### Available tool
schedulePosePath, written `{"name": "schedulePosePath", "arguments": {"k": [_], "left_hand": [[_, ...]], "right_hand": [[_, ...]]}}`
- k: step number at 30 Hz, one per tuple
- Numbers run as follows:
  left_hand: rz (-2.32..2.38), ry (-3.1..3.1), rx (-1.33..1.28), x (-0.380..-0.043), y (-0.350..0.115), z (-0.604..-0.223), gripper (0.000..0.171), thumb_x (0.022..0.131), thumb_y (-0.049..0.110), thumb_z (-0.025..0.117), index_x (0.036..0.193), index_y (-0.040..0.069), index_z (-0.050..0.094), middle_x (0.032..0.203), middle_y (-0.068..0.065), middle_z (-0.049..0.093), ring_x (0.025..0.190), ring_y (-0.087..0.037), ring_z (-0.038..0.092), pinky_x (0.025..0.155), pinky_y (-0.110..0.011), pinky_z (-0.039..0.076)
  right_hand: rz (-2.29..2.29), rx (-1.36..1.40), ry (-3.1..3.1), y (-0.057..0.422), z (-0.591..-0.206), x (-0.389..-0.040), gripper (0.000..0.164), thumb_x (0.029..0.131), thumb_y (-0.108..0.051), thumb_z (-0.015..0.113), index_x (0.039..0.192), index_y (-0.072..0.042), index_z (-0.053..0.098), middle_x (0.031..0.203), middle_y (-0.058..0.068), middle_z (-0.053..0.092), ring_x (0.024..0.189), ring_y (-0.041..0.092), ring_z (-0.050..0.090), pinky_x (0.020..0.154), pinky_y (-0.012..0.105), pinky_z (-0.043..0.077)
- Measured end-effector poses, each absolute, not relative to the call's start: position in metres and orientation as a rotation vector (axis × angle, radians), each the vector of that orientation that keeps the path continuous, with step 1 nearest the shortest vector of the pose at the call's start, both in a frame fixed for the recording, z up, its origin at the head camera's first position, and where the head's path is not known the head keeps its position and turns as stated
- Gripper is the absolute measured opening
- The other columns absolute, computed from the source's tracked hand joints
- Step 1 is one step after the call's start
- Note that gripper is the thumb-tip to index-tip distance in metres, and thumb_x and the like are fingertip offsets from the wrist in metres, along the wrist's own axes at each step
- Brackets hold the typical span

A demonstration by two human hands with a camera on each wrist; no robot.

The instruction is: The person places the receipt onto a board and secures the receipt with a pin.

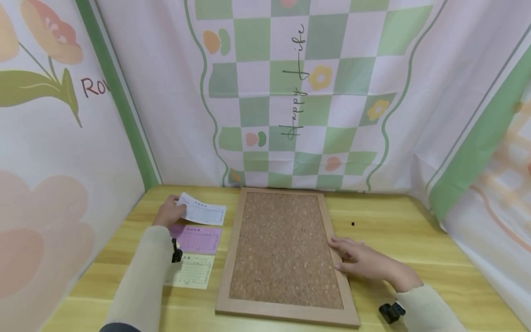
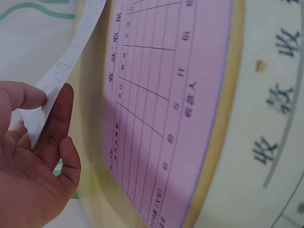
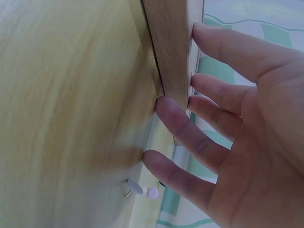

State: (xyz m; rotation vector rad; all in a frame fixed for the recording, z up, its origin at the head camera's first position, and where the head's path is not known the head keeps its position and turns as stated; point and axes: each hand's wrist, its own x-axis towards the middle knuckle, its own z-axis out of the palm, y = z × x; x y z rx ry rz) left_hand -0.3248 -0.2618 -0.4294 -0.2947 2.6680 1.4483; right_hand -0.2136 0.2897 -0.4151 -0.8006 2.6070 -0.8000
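Grip: the left hand point(image 1: 170, 212) pinches the near corner of the white slip point(image 1: 205, 213), thumb on one face and fingers behind the other, as the left wrist view confirms. The right hand point(image 1: 365, 260) encloses nothing; its fingers are extended and spread, with the thumb and at least one fingertip against the right side of the wooden frame point(image 1: 286, 311) round the cork board point(image 1: 286, 249).

Location: the white slip is at the far end of the column of slips, left of the board and apart from it. The held corner is raised; whether the other end touches the table point(image 1: 386, 207) cannot be determined.

Progress: judged early. One slip is in hand. The pink slip point(image 1: 200, 240) and the yellow slip point(image 1: 196, 274) lie flat on the table, both partly hidden by the left arm, and neither is held. None of the three is on the cork. The handling of these two slips is judged outstanding.

Also noted: in the right wrist view, a pale pin point(image 3: 135, 186) and a pink pin point(image 3: 152, 193) stand beyond the fingertips, unheld.
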Motion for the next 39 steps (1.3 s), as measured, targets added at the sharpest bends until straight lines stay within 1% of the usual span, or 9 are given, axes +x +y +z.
{"name": "schedulePosePath", "arguments": {"k": [6,13,20,27,31,39], "left_hand": [[1.500,2.644,-0.280,-0.328,-0.265,-0.430,0.060,0.103,0.020,0.044,0.153,-0.003,0.021,0.144,-0.029,0.041,0.131,-0.045,0.042,0.108,-0.060,0.031],[1.537,2.637,-0.248,-0.327,-0.269,-0.426,0.060,0.101,0.020,0.045,0.152,-0.003,0.024,0.139,-0.029,0.045,0.128,-0.045,0.045,0.108,-0.060,0.031],[1.575,2.664,-0.225,-0.321,-0.265,-0.417,0.063,0.099,0.020,0.047,0.153,-0.003,0.022,0.141,-0.030,0.042,0.128,-0.045,0.043,0.108,-0.060,0.031],[1.568,2.677,-0.203,-0.319,-0.263,-0.411,0.064,0.101,0.021,0.045,0.155,-0.002,0.019,0.145,-0.030,0.039,0.131,-0.045,0.041,0.110,-0.060,0.029],[1.562,2.693,-0.197,-0.318,-0.263,-0.408,0.063,0.101,0.021,0.045,0.154,-0.002,0.019,0.145,-0.030,0.039,0.131,-0.046,0.040,0.110,-0.060,0.028],[1.645,2.649,-0.192,-0.311,-0.260,-0.404,0.063,0.098,0.019,0.048,0.152,-0.002,0.023,0.143,-0.028,0.042,0.129,-0.043,0.043,0.108,-0.058,0.032]], "right_hand": [[-0.794,-0.795,2.605,0.290,-0.415,-0.215,0.068,0.099,-0.034,0.064,0.149,0.005,0.040,0.152,0.031,0.033,0.114,0.038,0.059,0.099,0.081,0.005],[-0.797,-0.807,2.601,0.290,-0.415,-0.214,0.068,0.099,-0.034,0.064,0.149,0.006,0.039,0.153,0.031,0.032,0.115,0.040,0.058,0.098,0.081,0.004],[-0.795,-0.787,2.604,0.289,-0.414,-0.213,0.068,0.099,-0.034,0.063,0.149,0.006,0.039,0.153,0.031,0.031,0.115,0.039,0.059,0.098,0.081,0.004],[-0.787,-0.782,2.620,0.289,-0.414,-0.213,0.068,0.099,-0.034,0.063,0.149,0.005,0.040,0.153,0.030,0.032,0.116,0.039,0.058,0.099,0.080,0.004],[-0.784,-0.781,2.626,0.289,-0.414,-0.213,0.068,0.099,-0.034,0.063,0.149,0.006,0.040,0.153,0.030,0.032,0.116,0.039,0.058,0.100,0.080,0.004],[-0.784,-0.775,2.631,0.289,-0.415,-0.212,0.068,0.099,-0.035,0.064,0.148,0.005,0.041,0.153,0.030,0.034,0.115,0.038,0.059,0.100,0.080,0.005]]}}
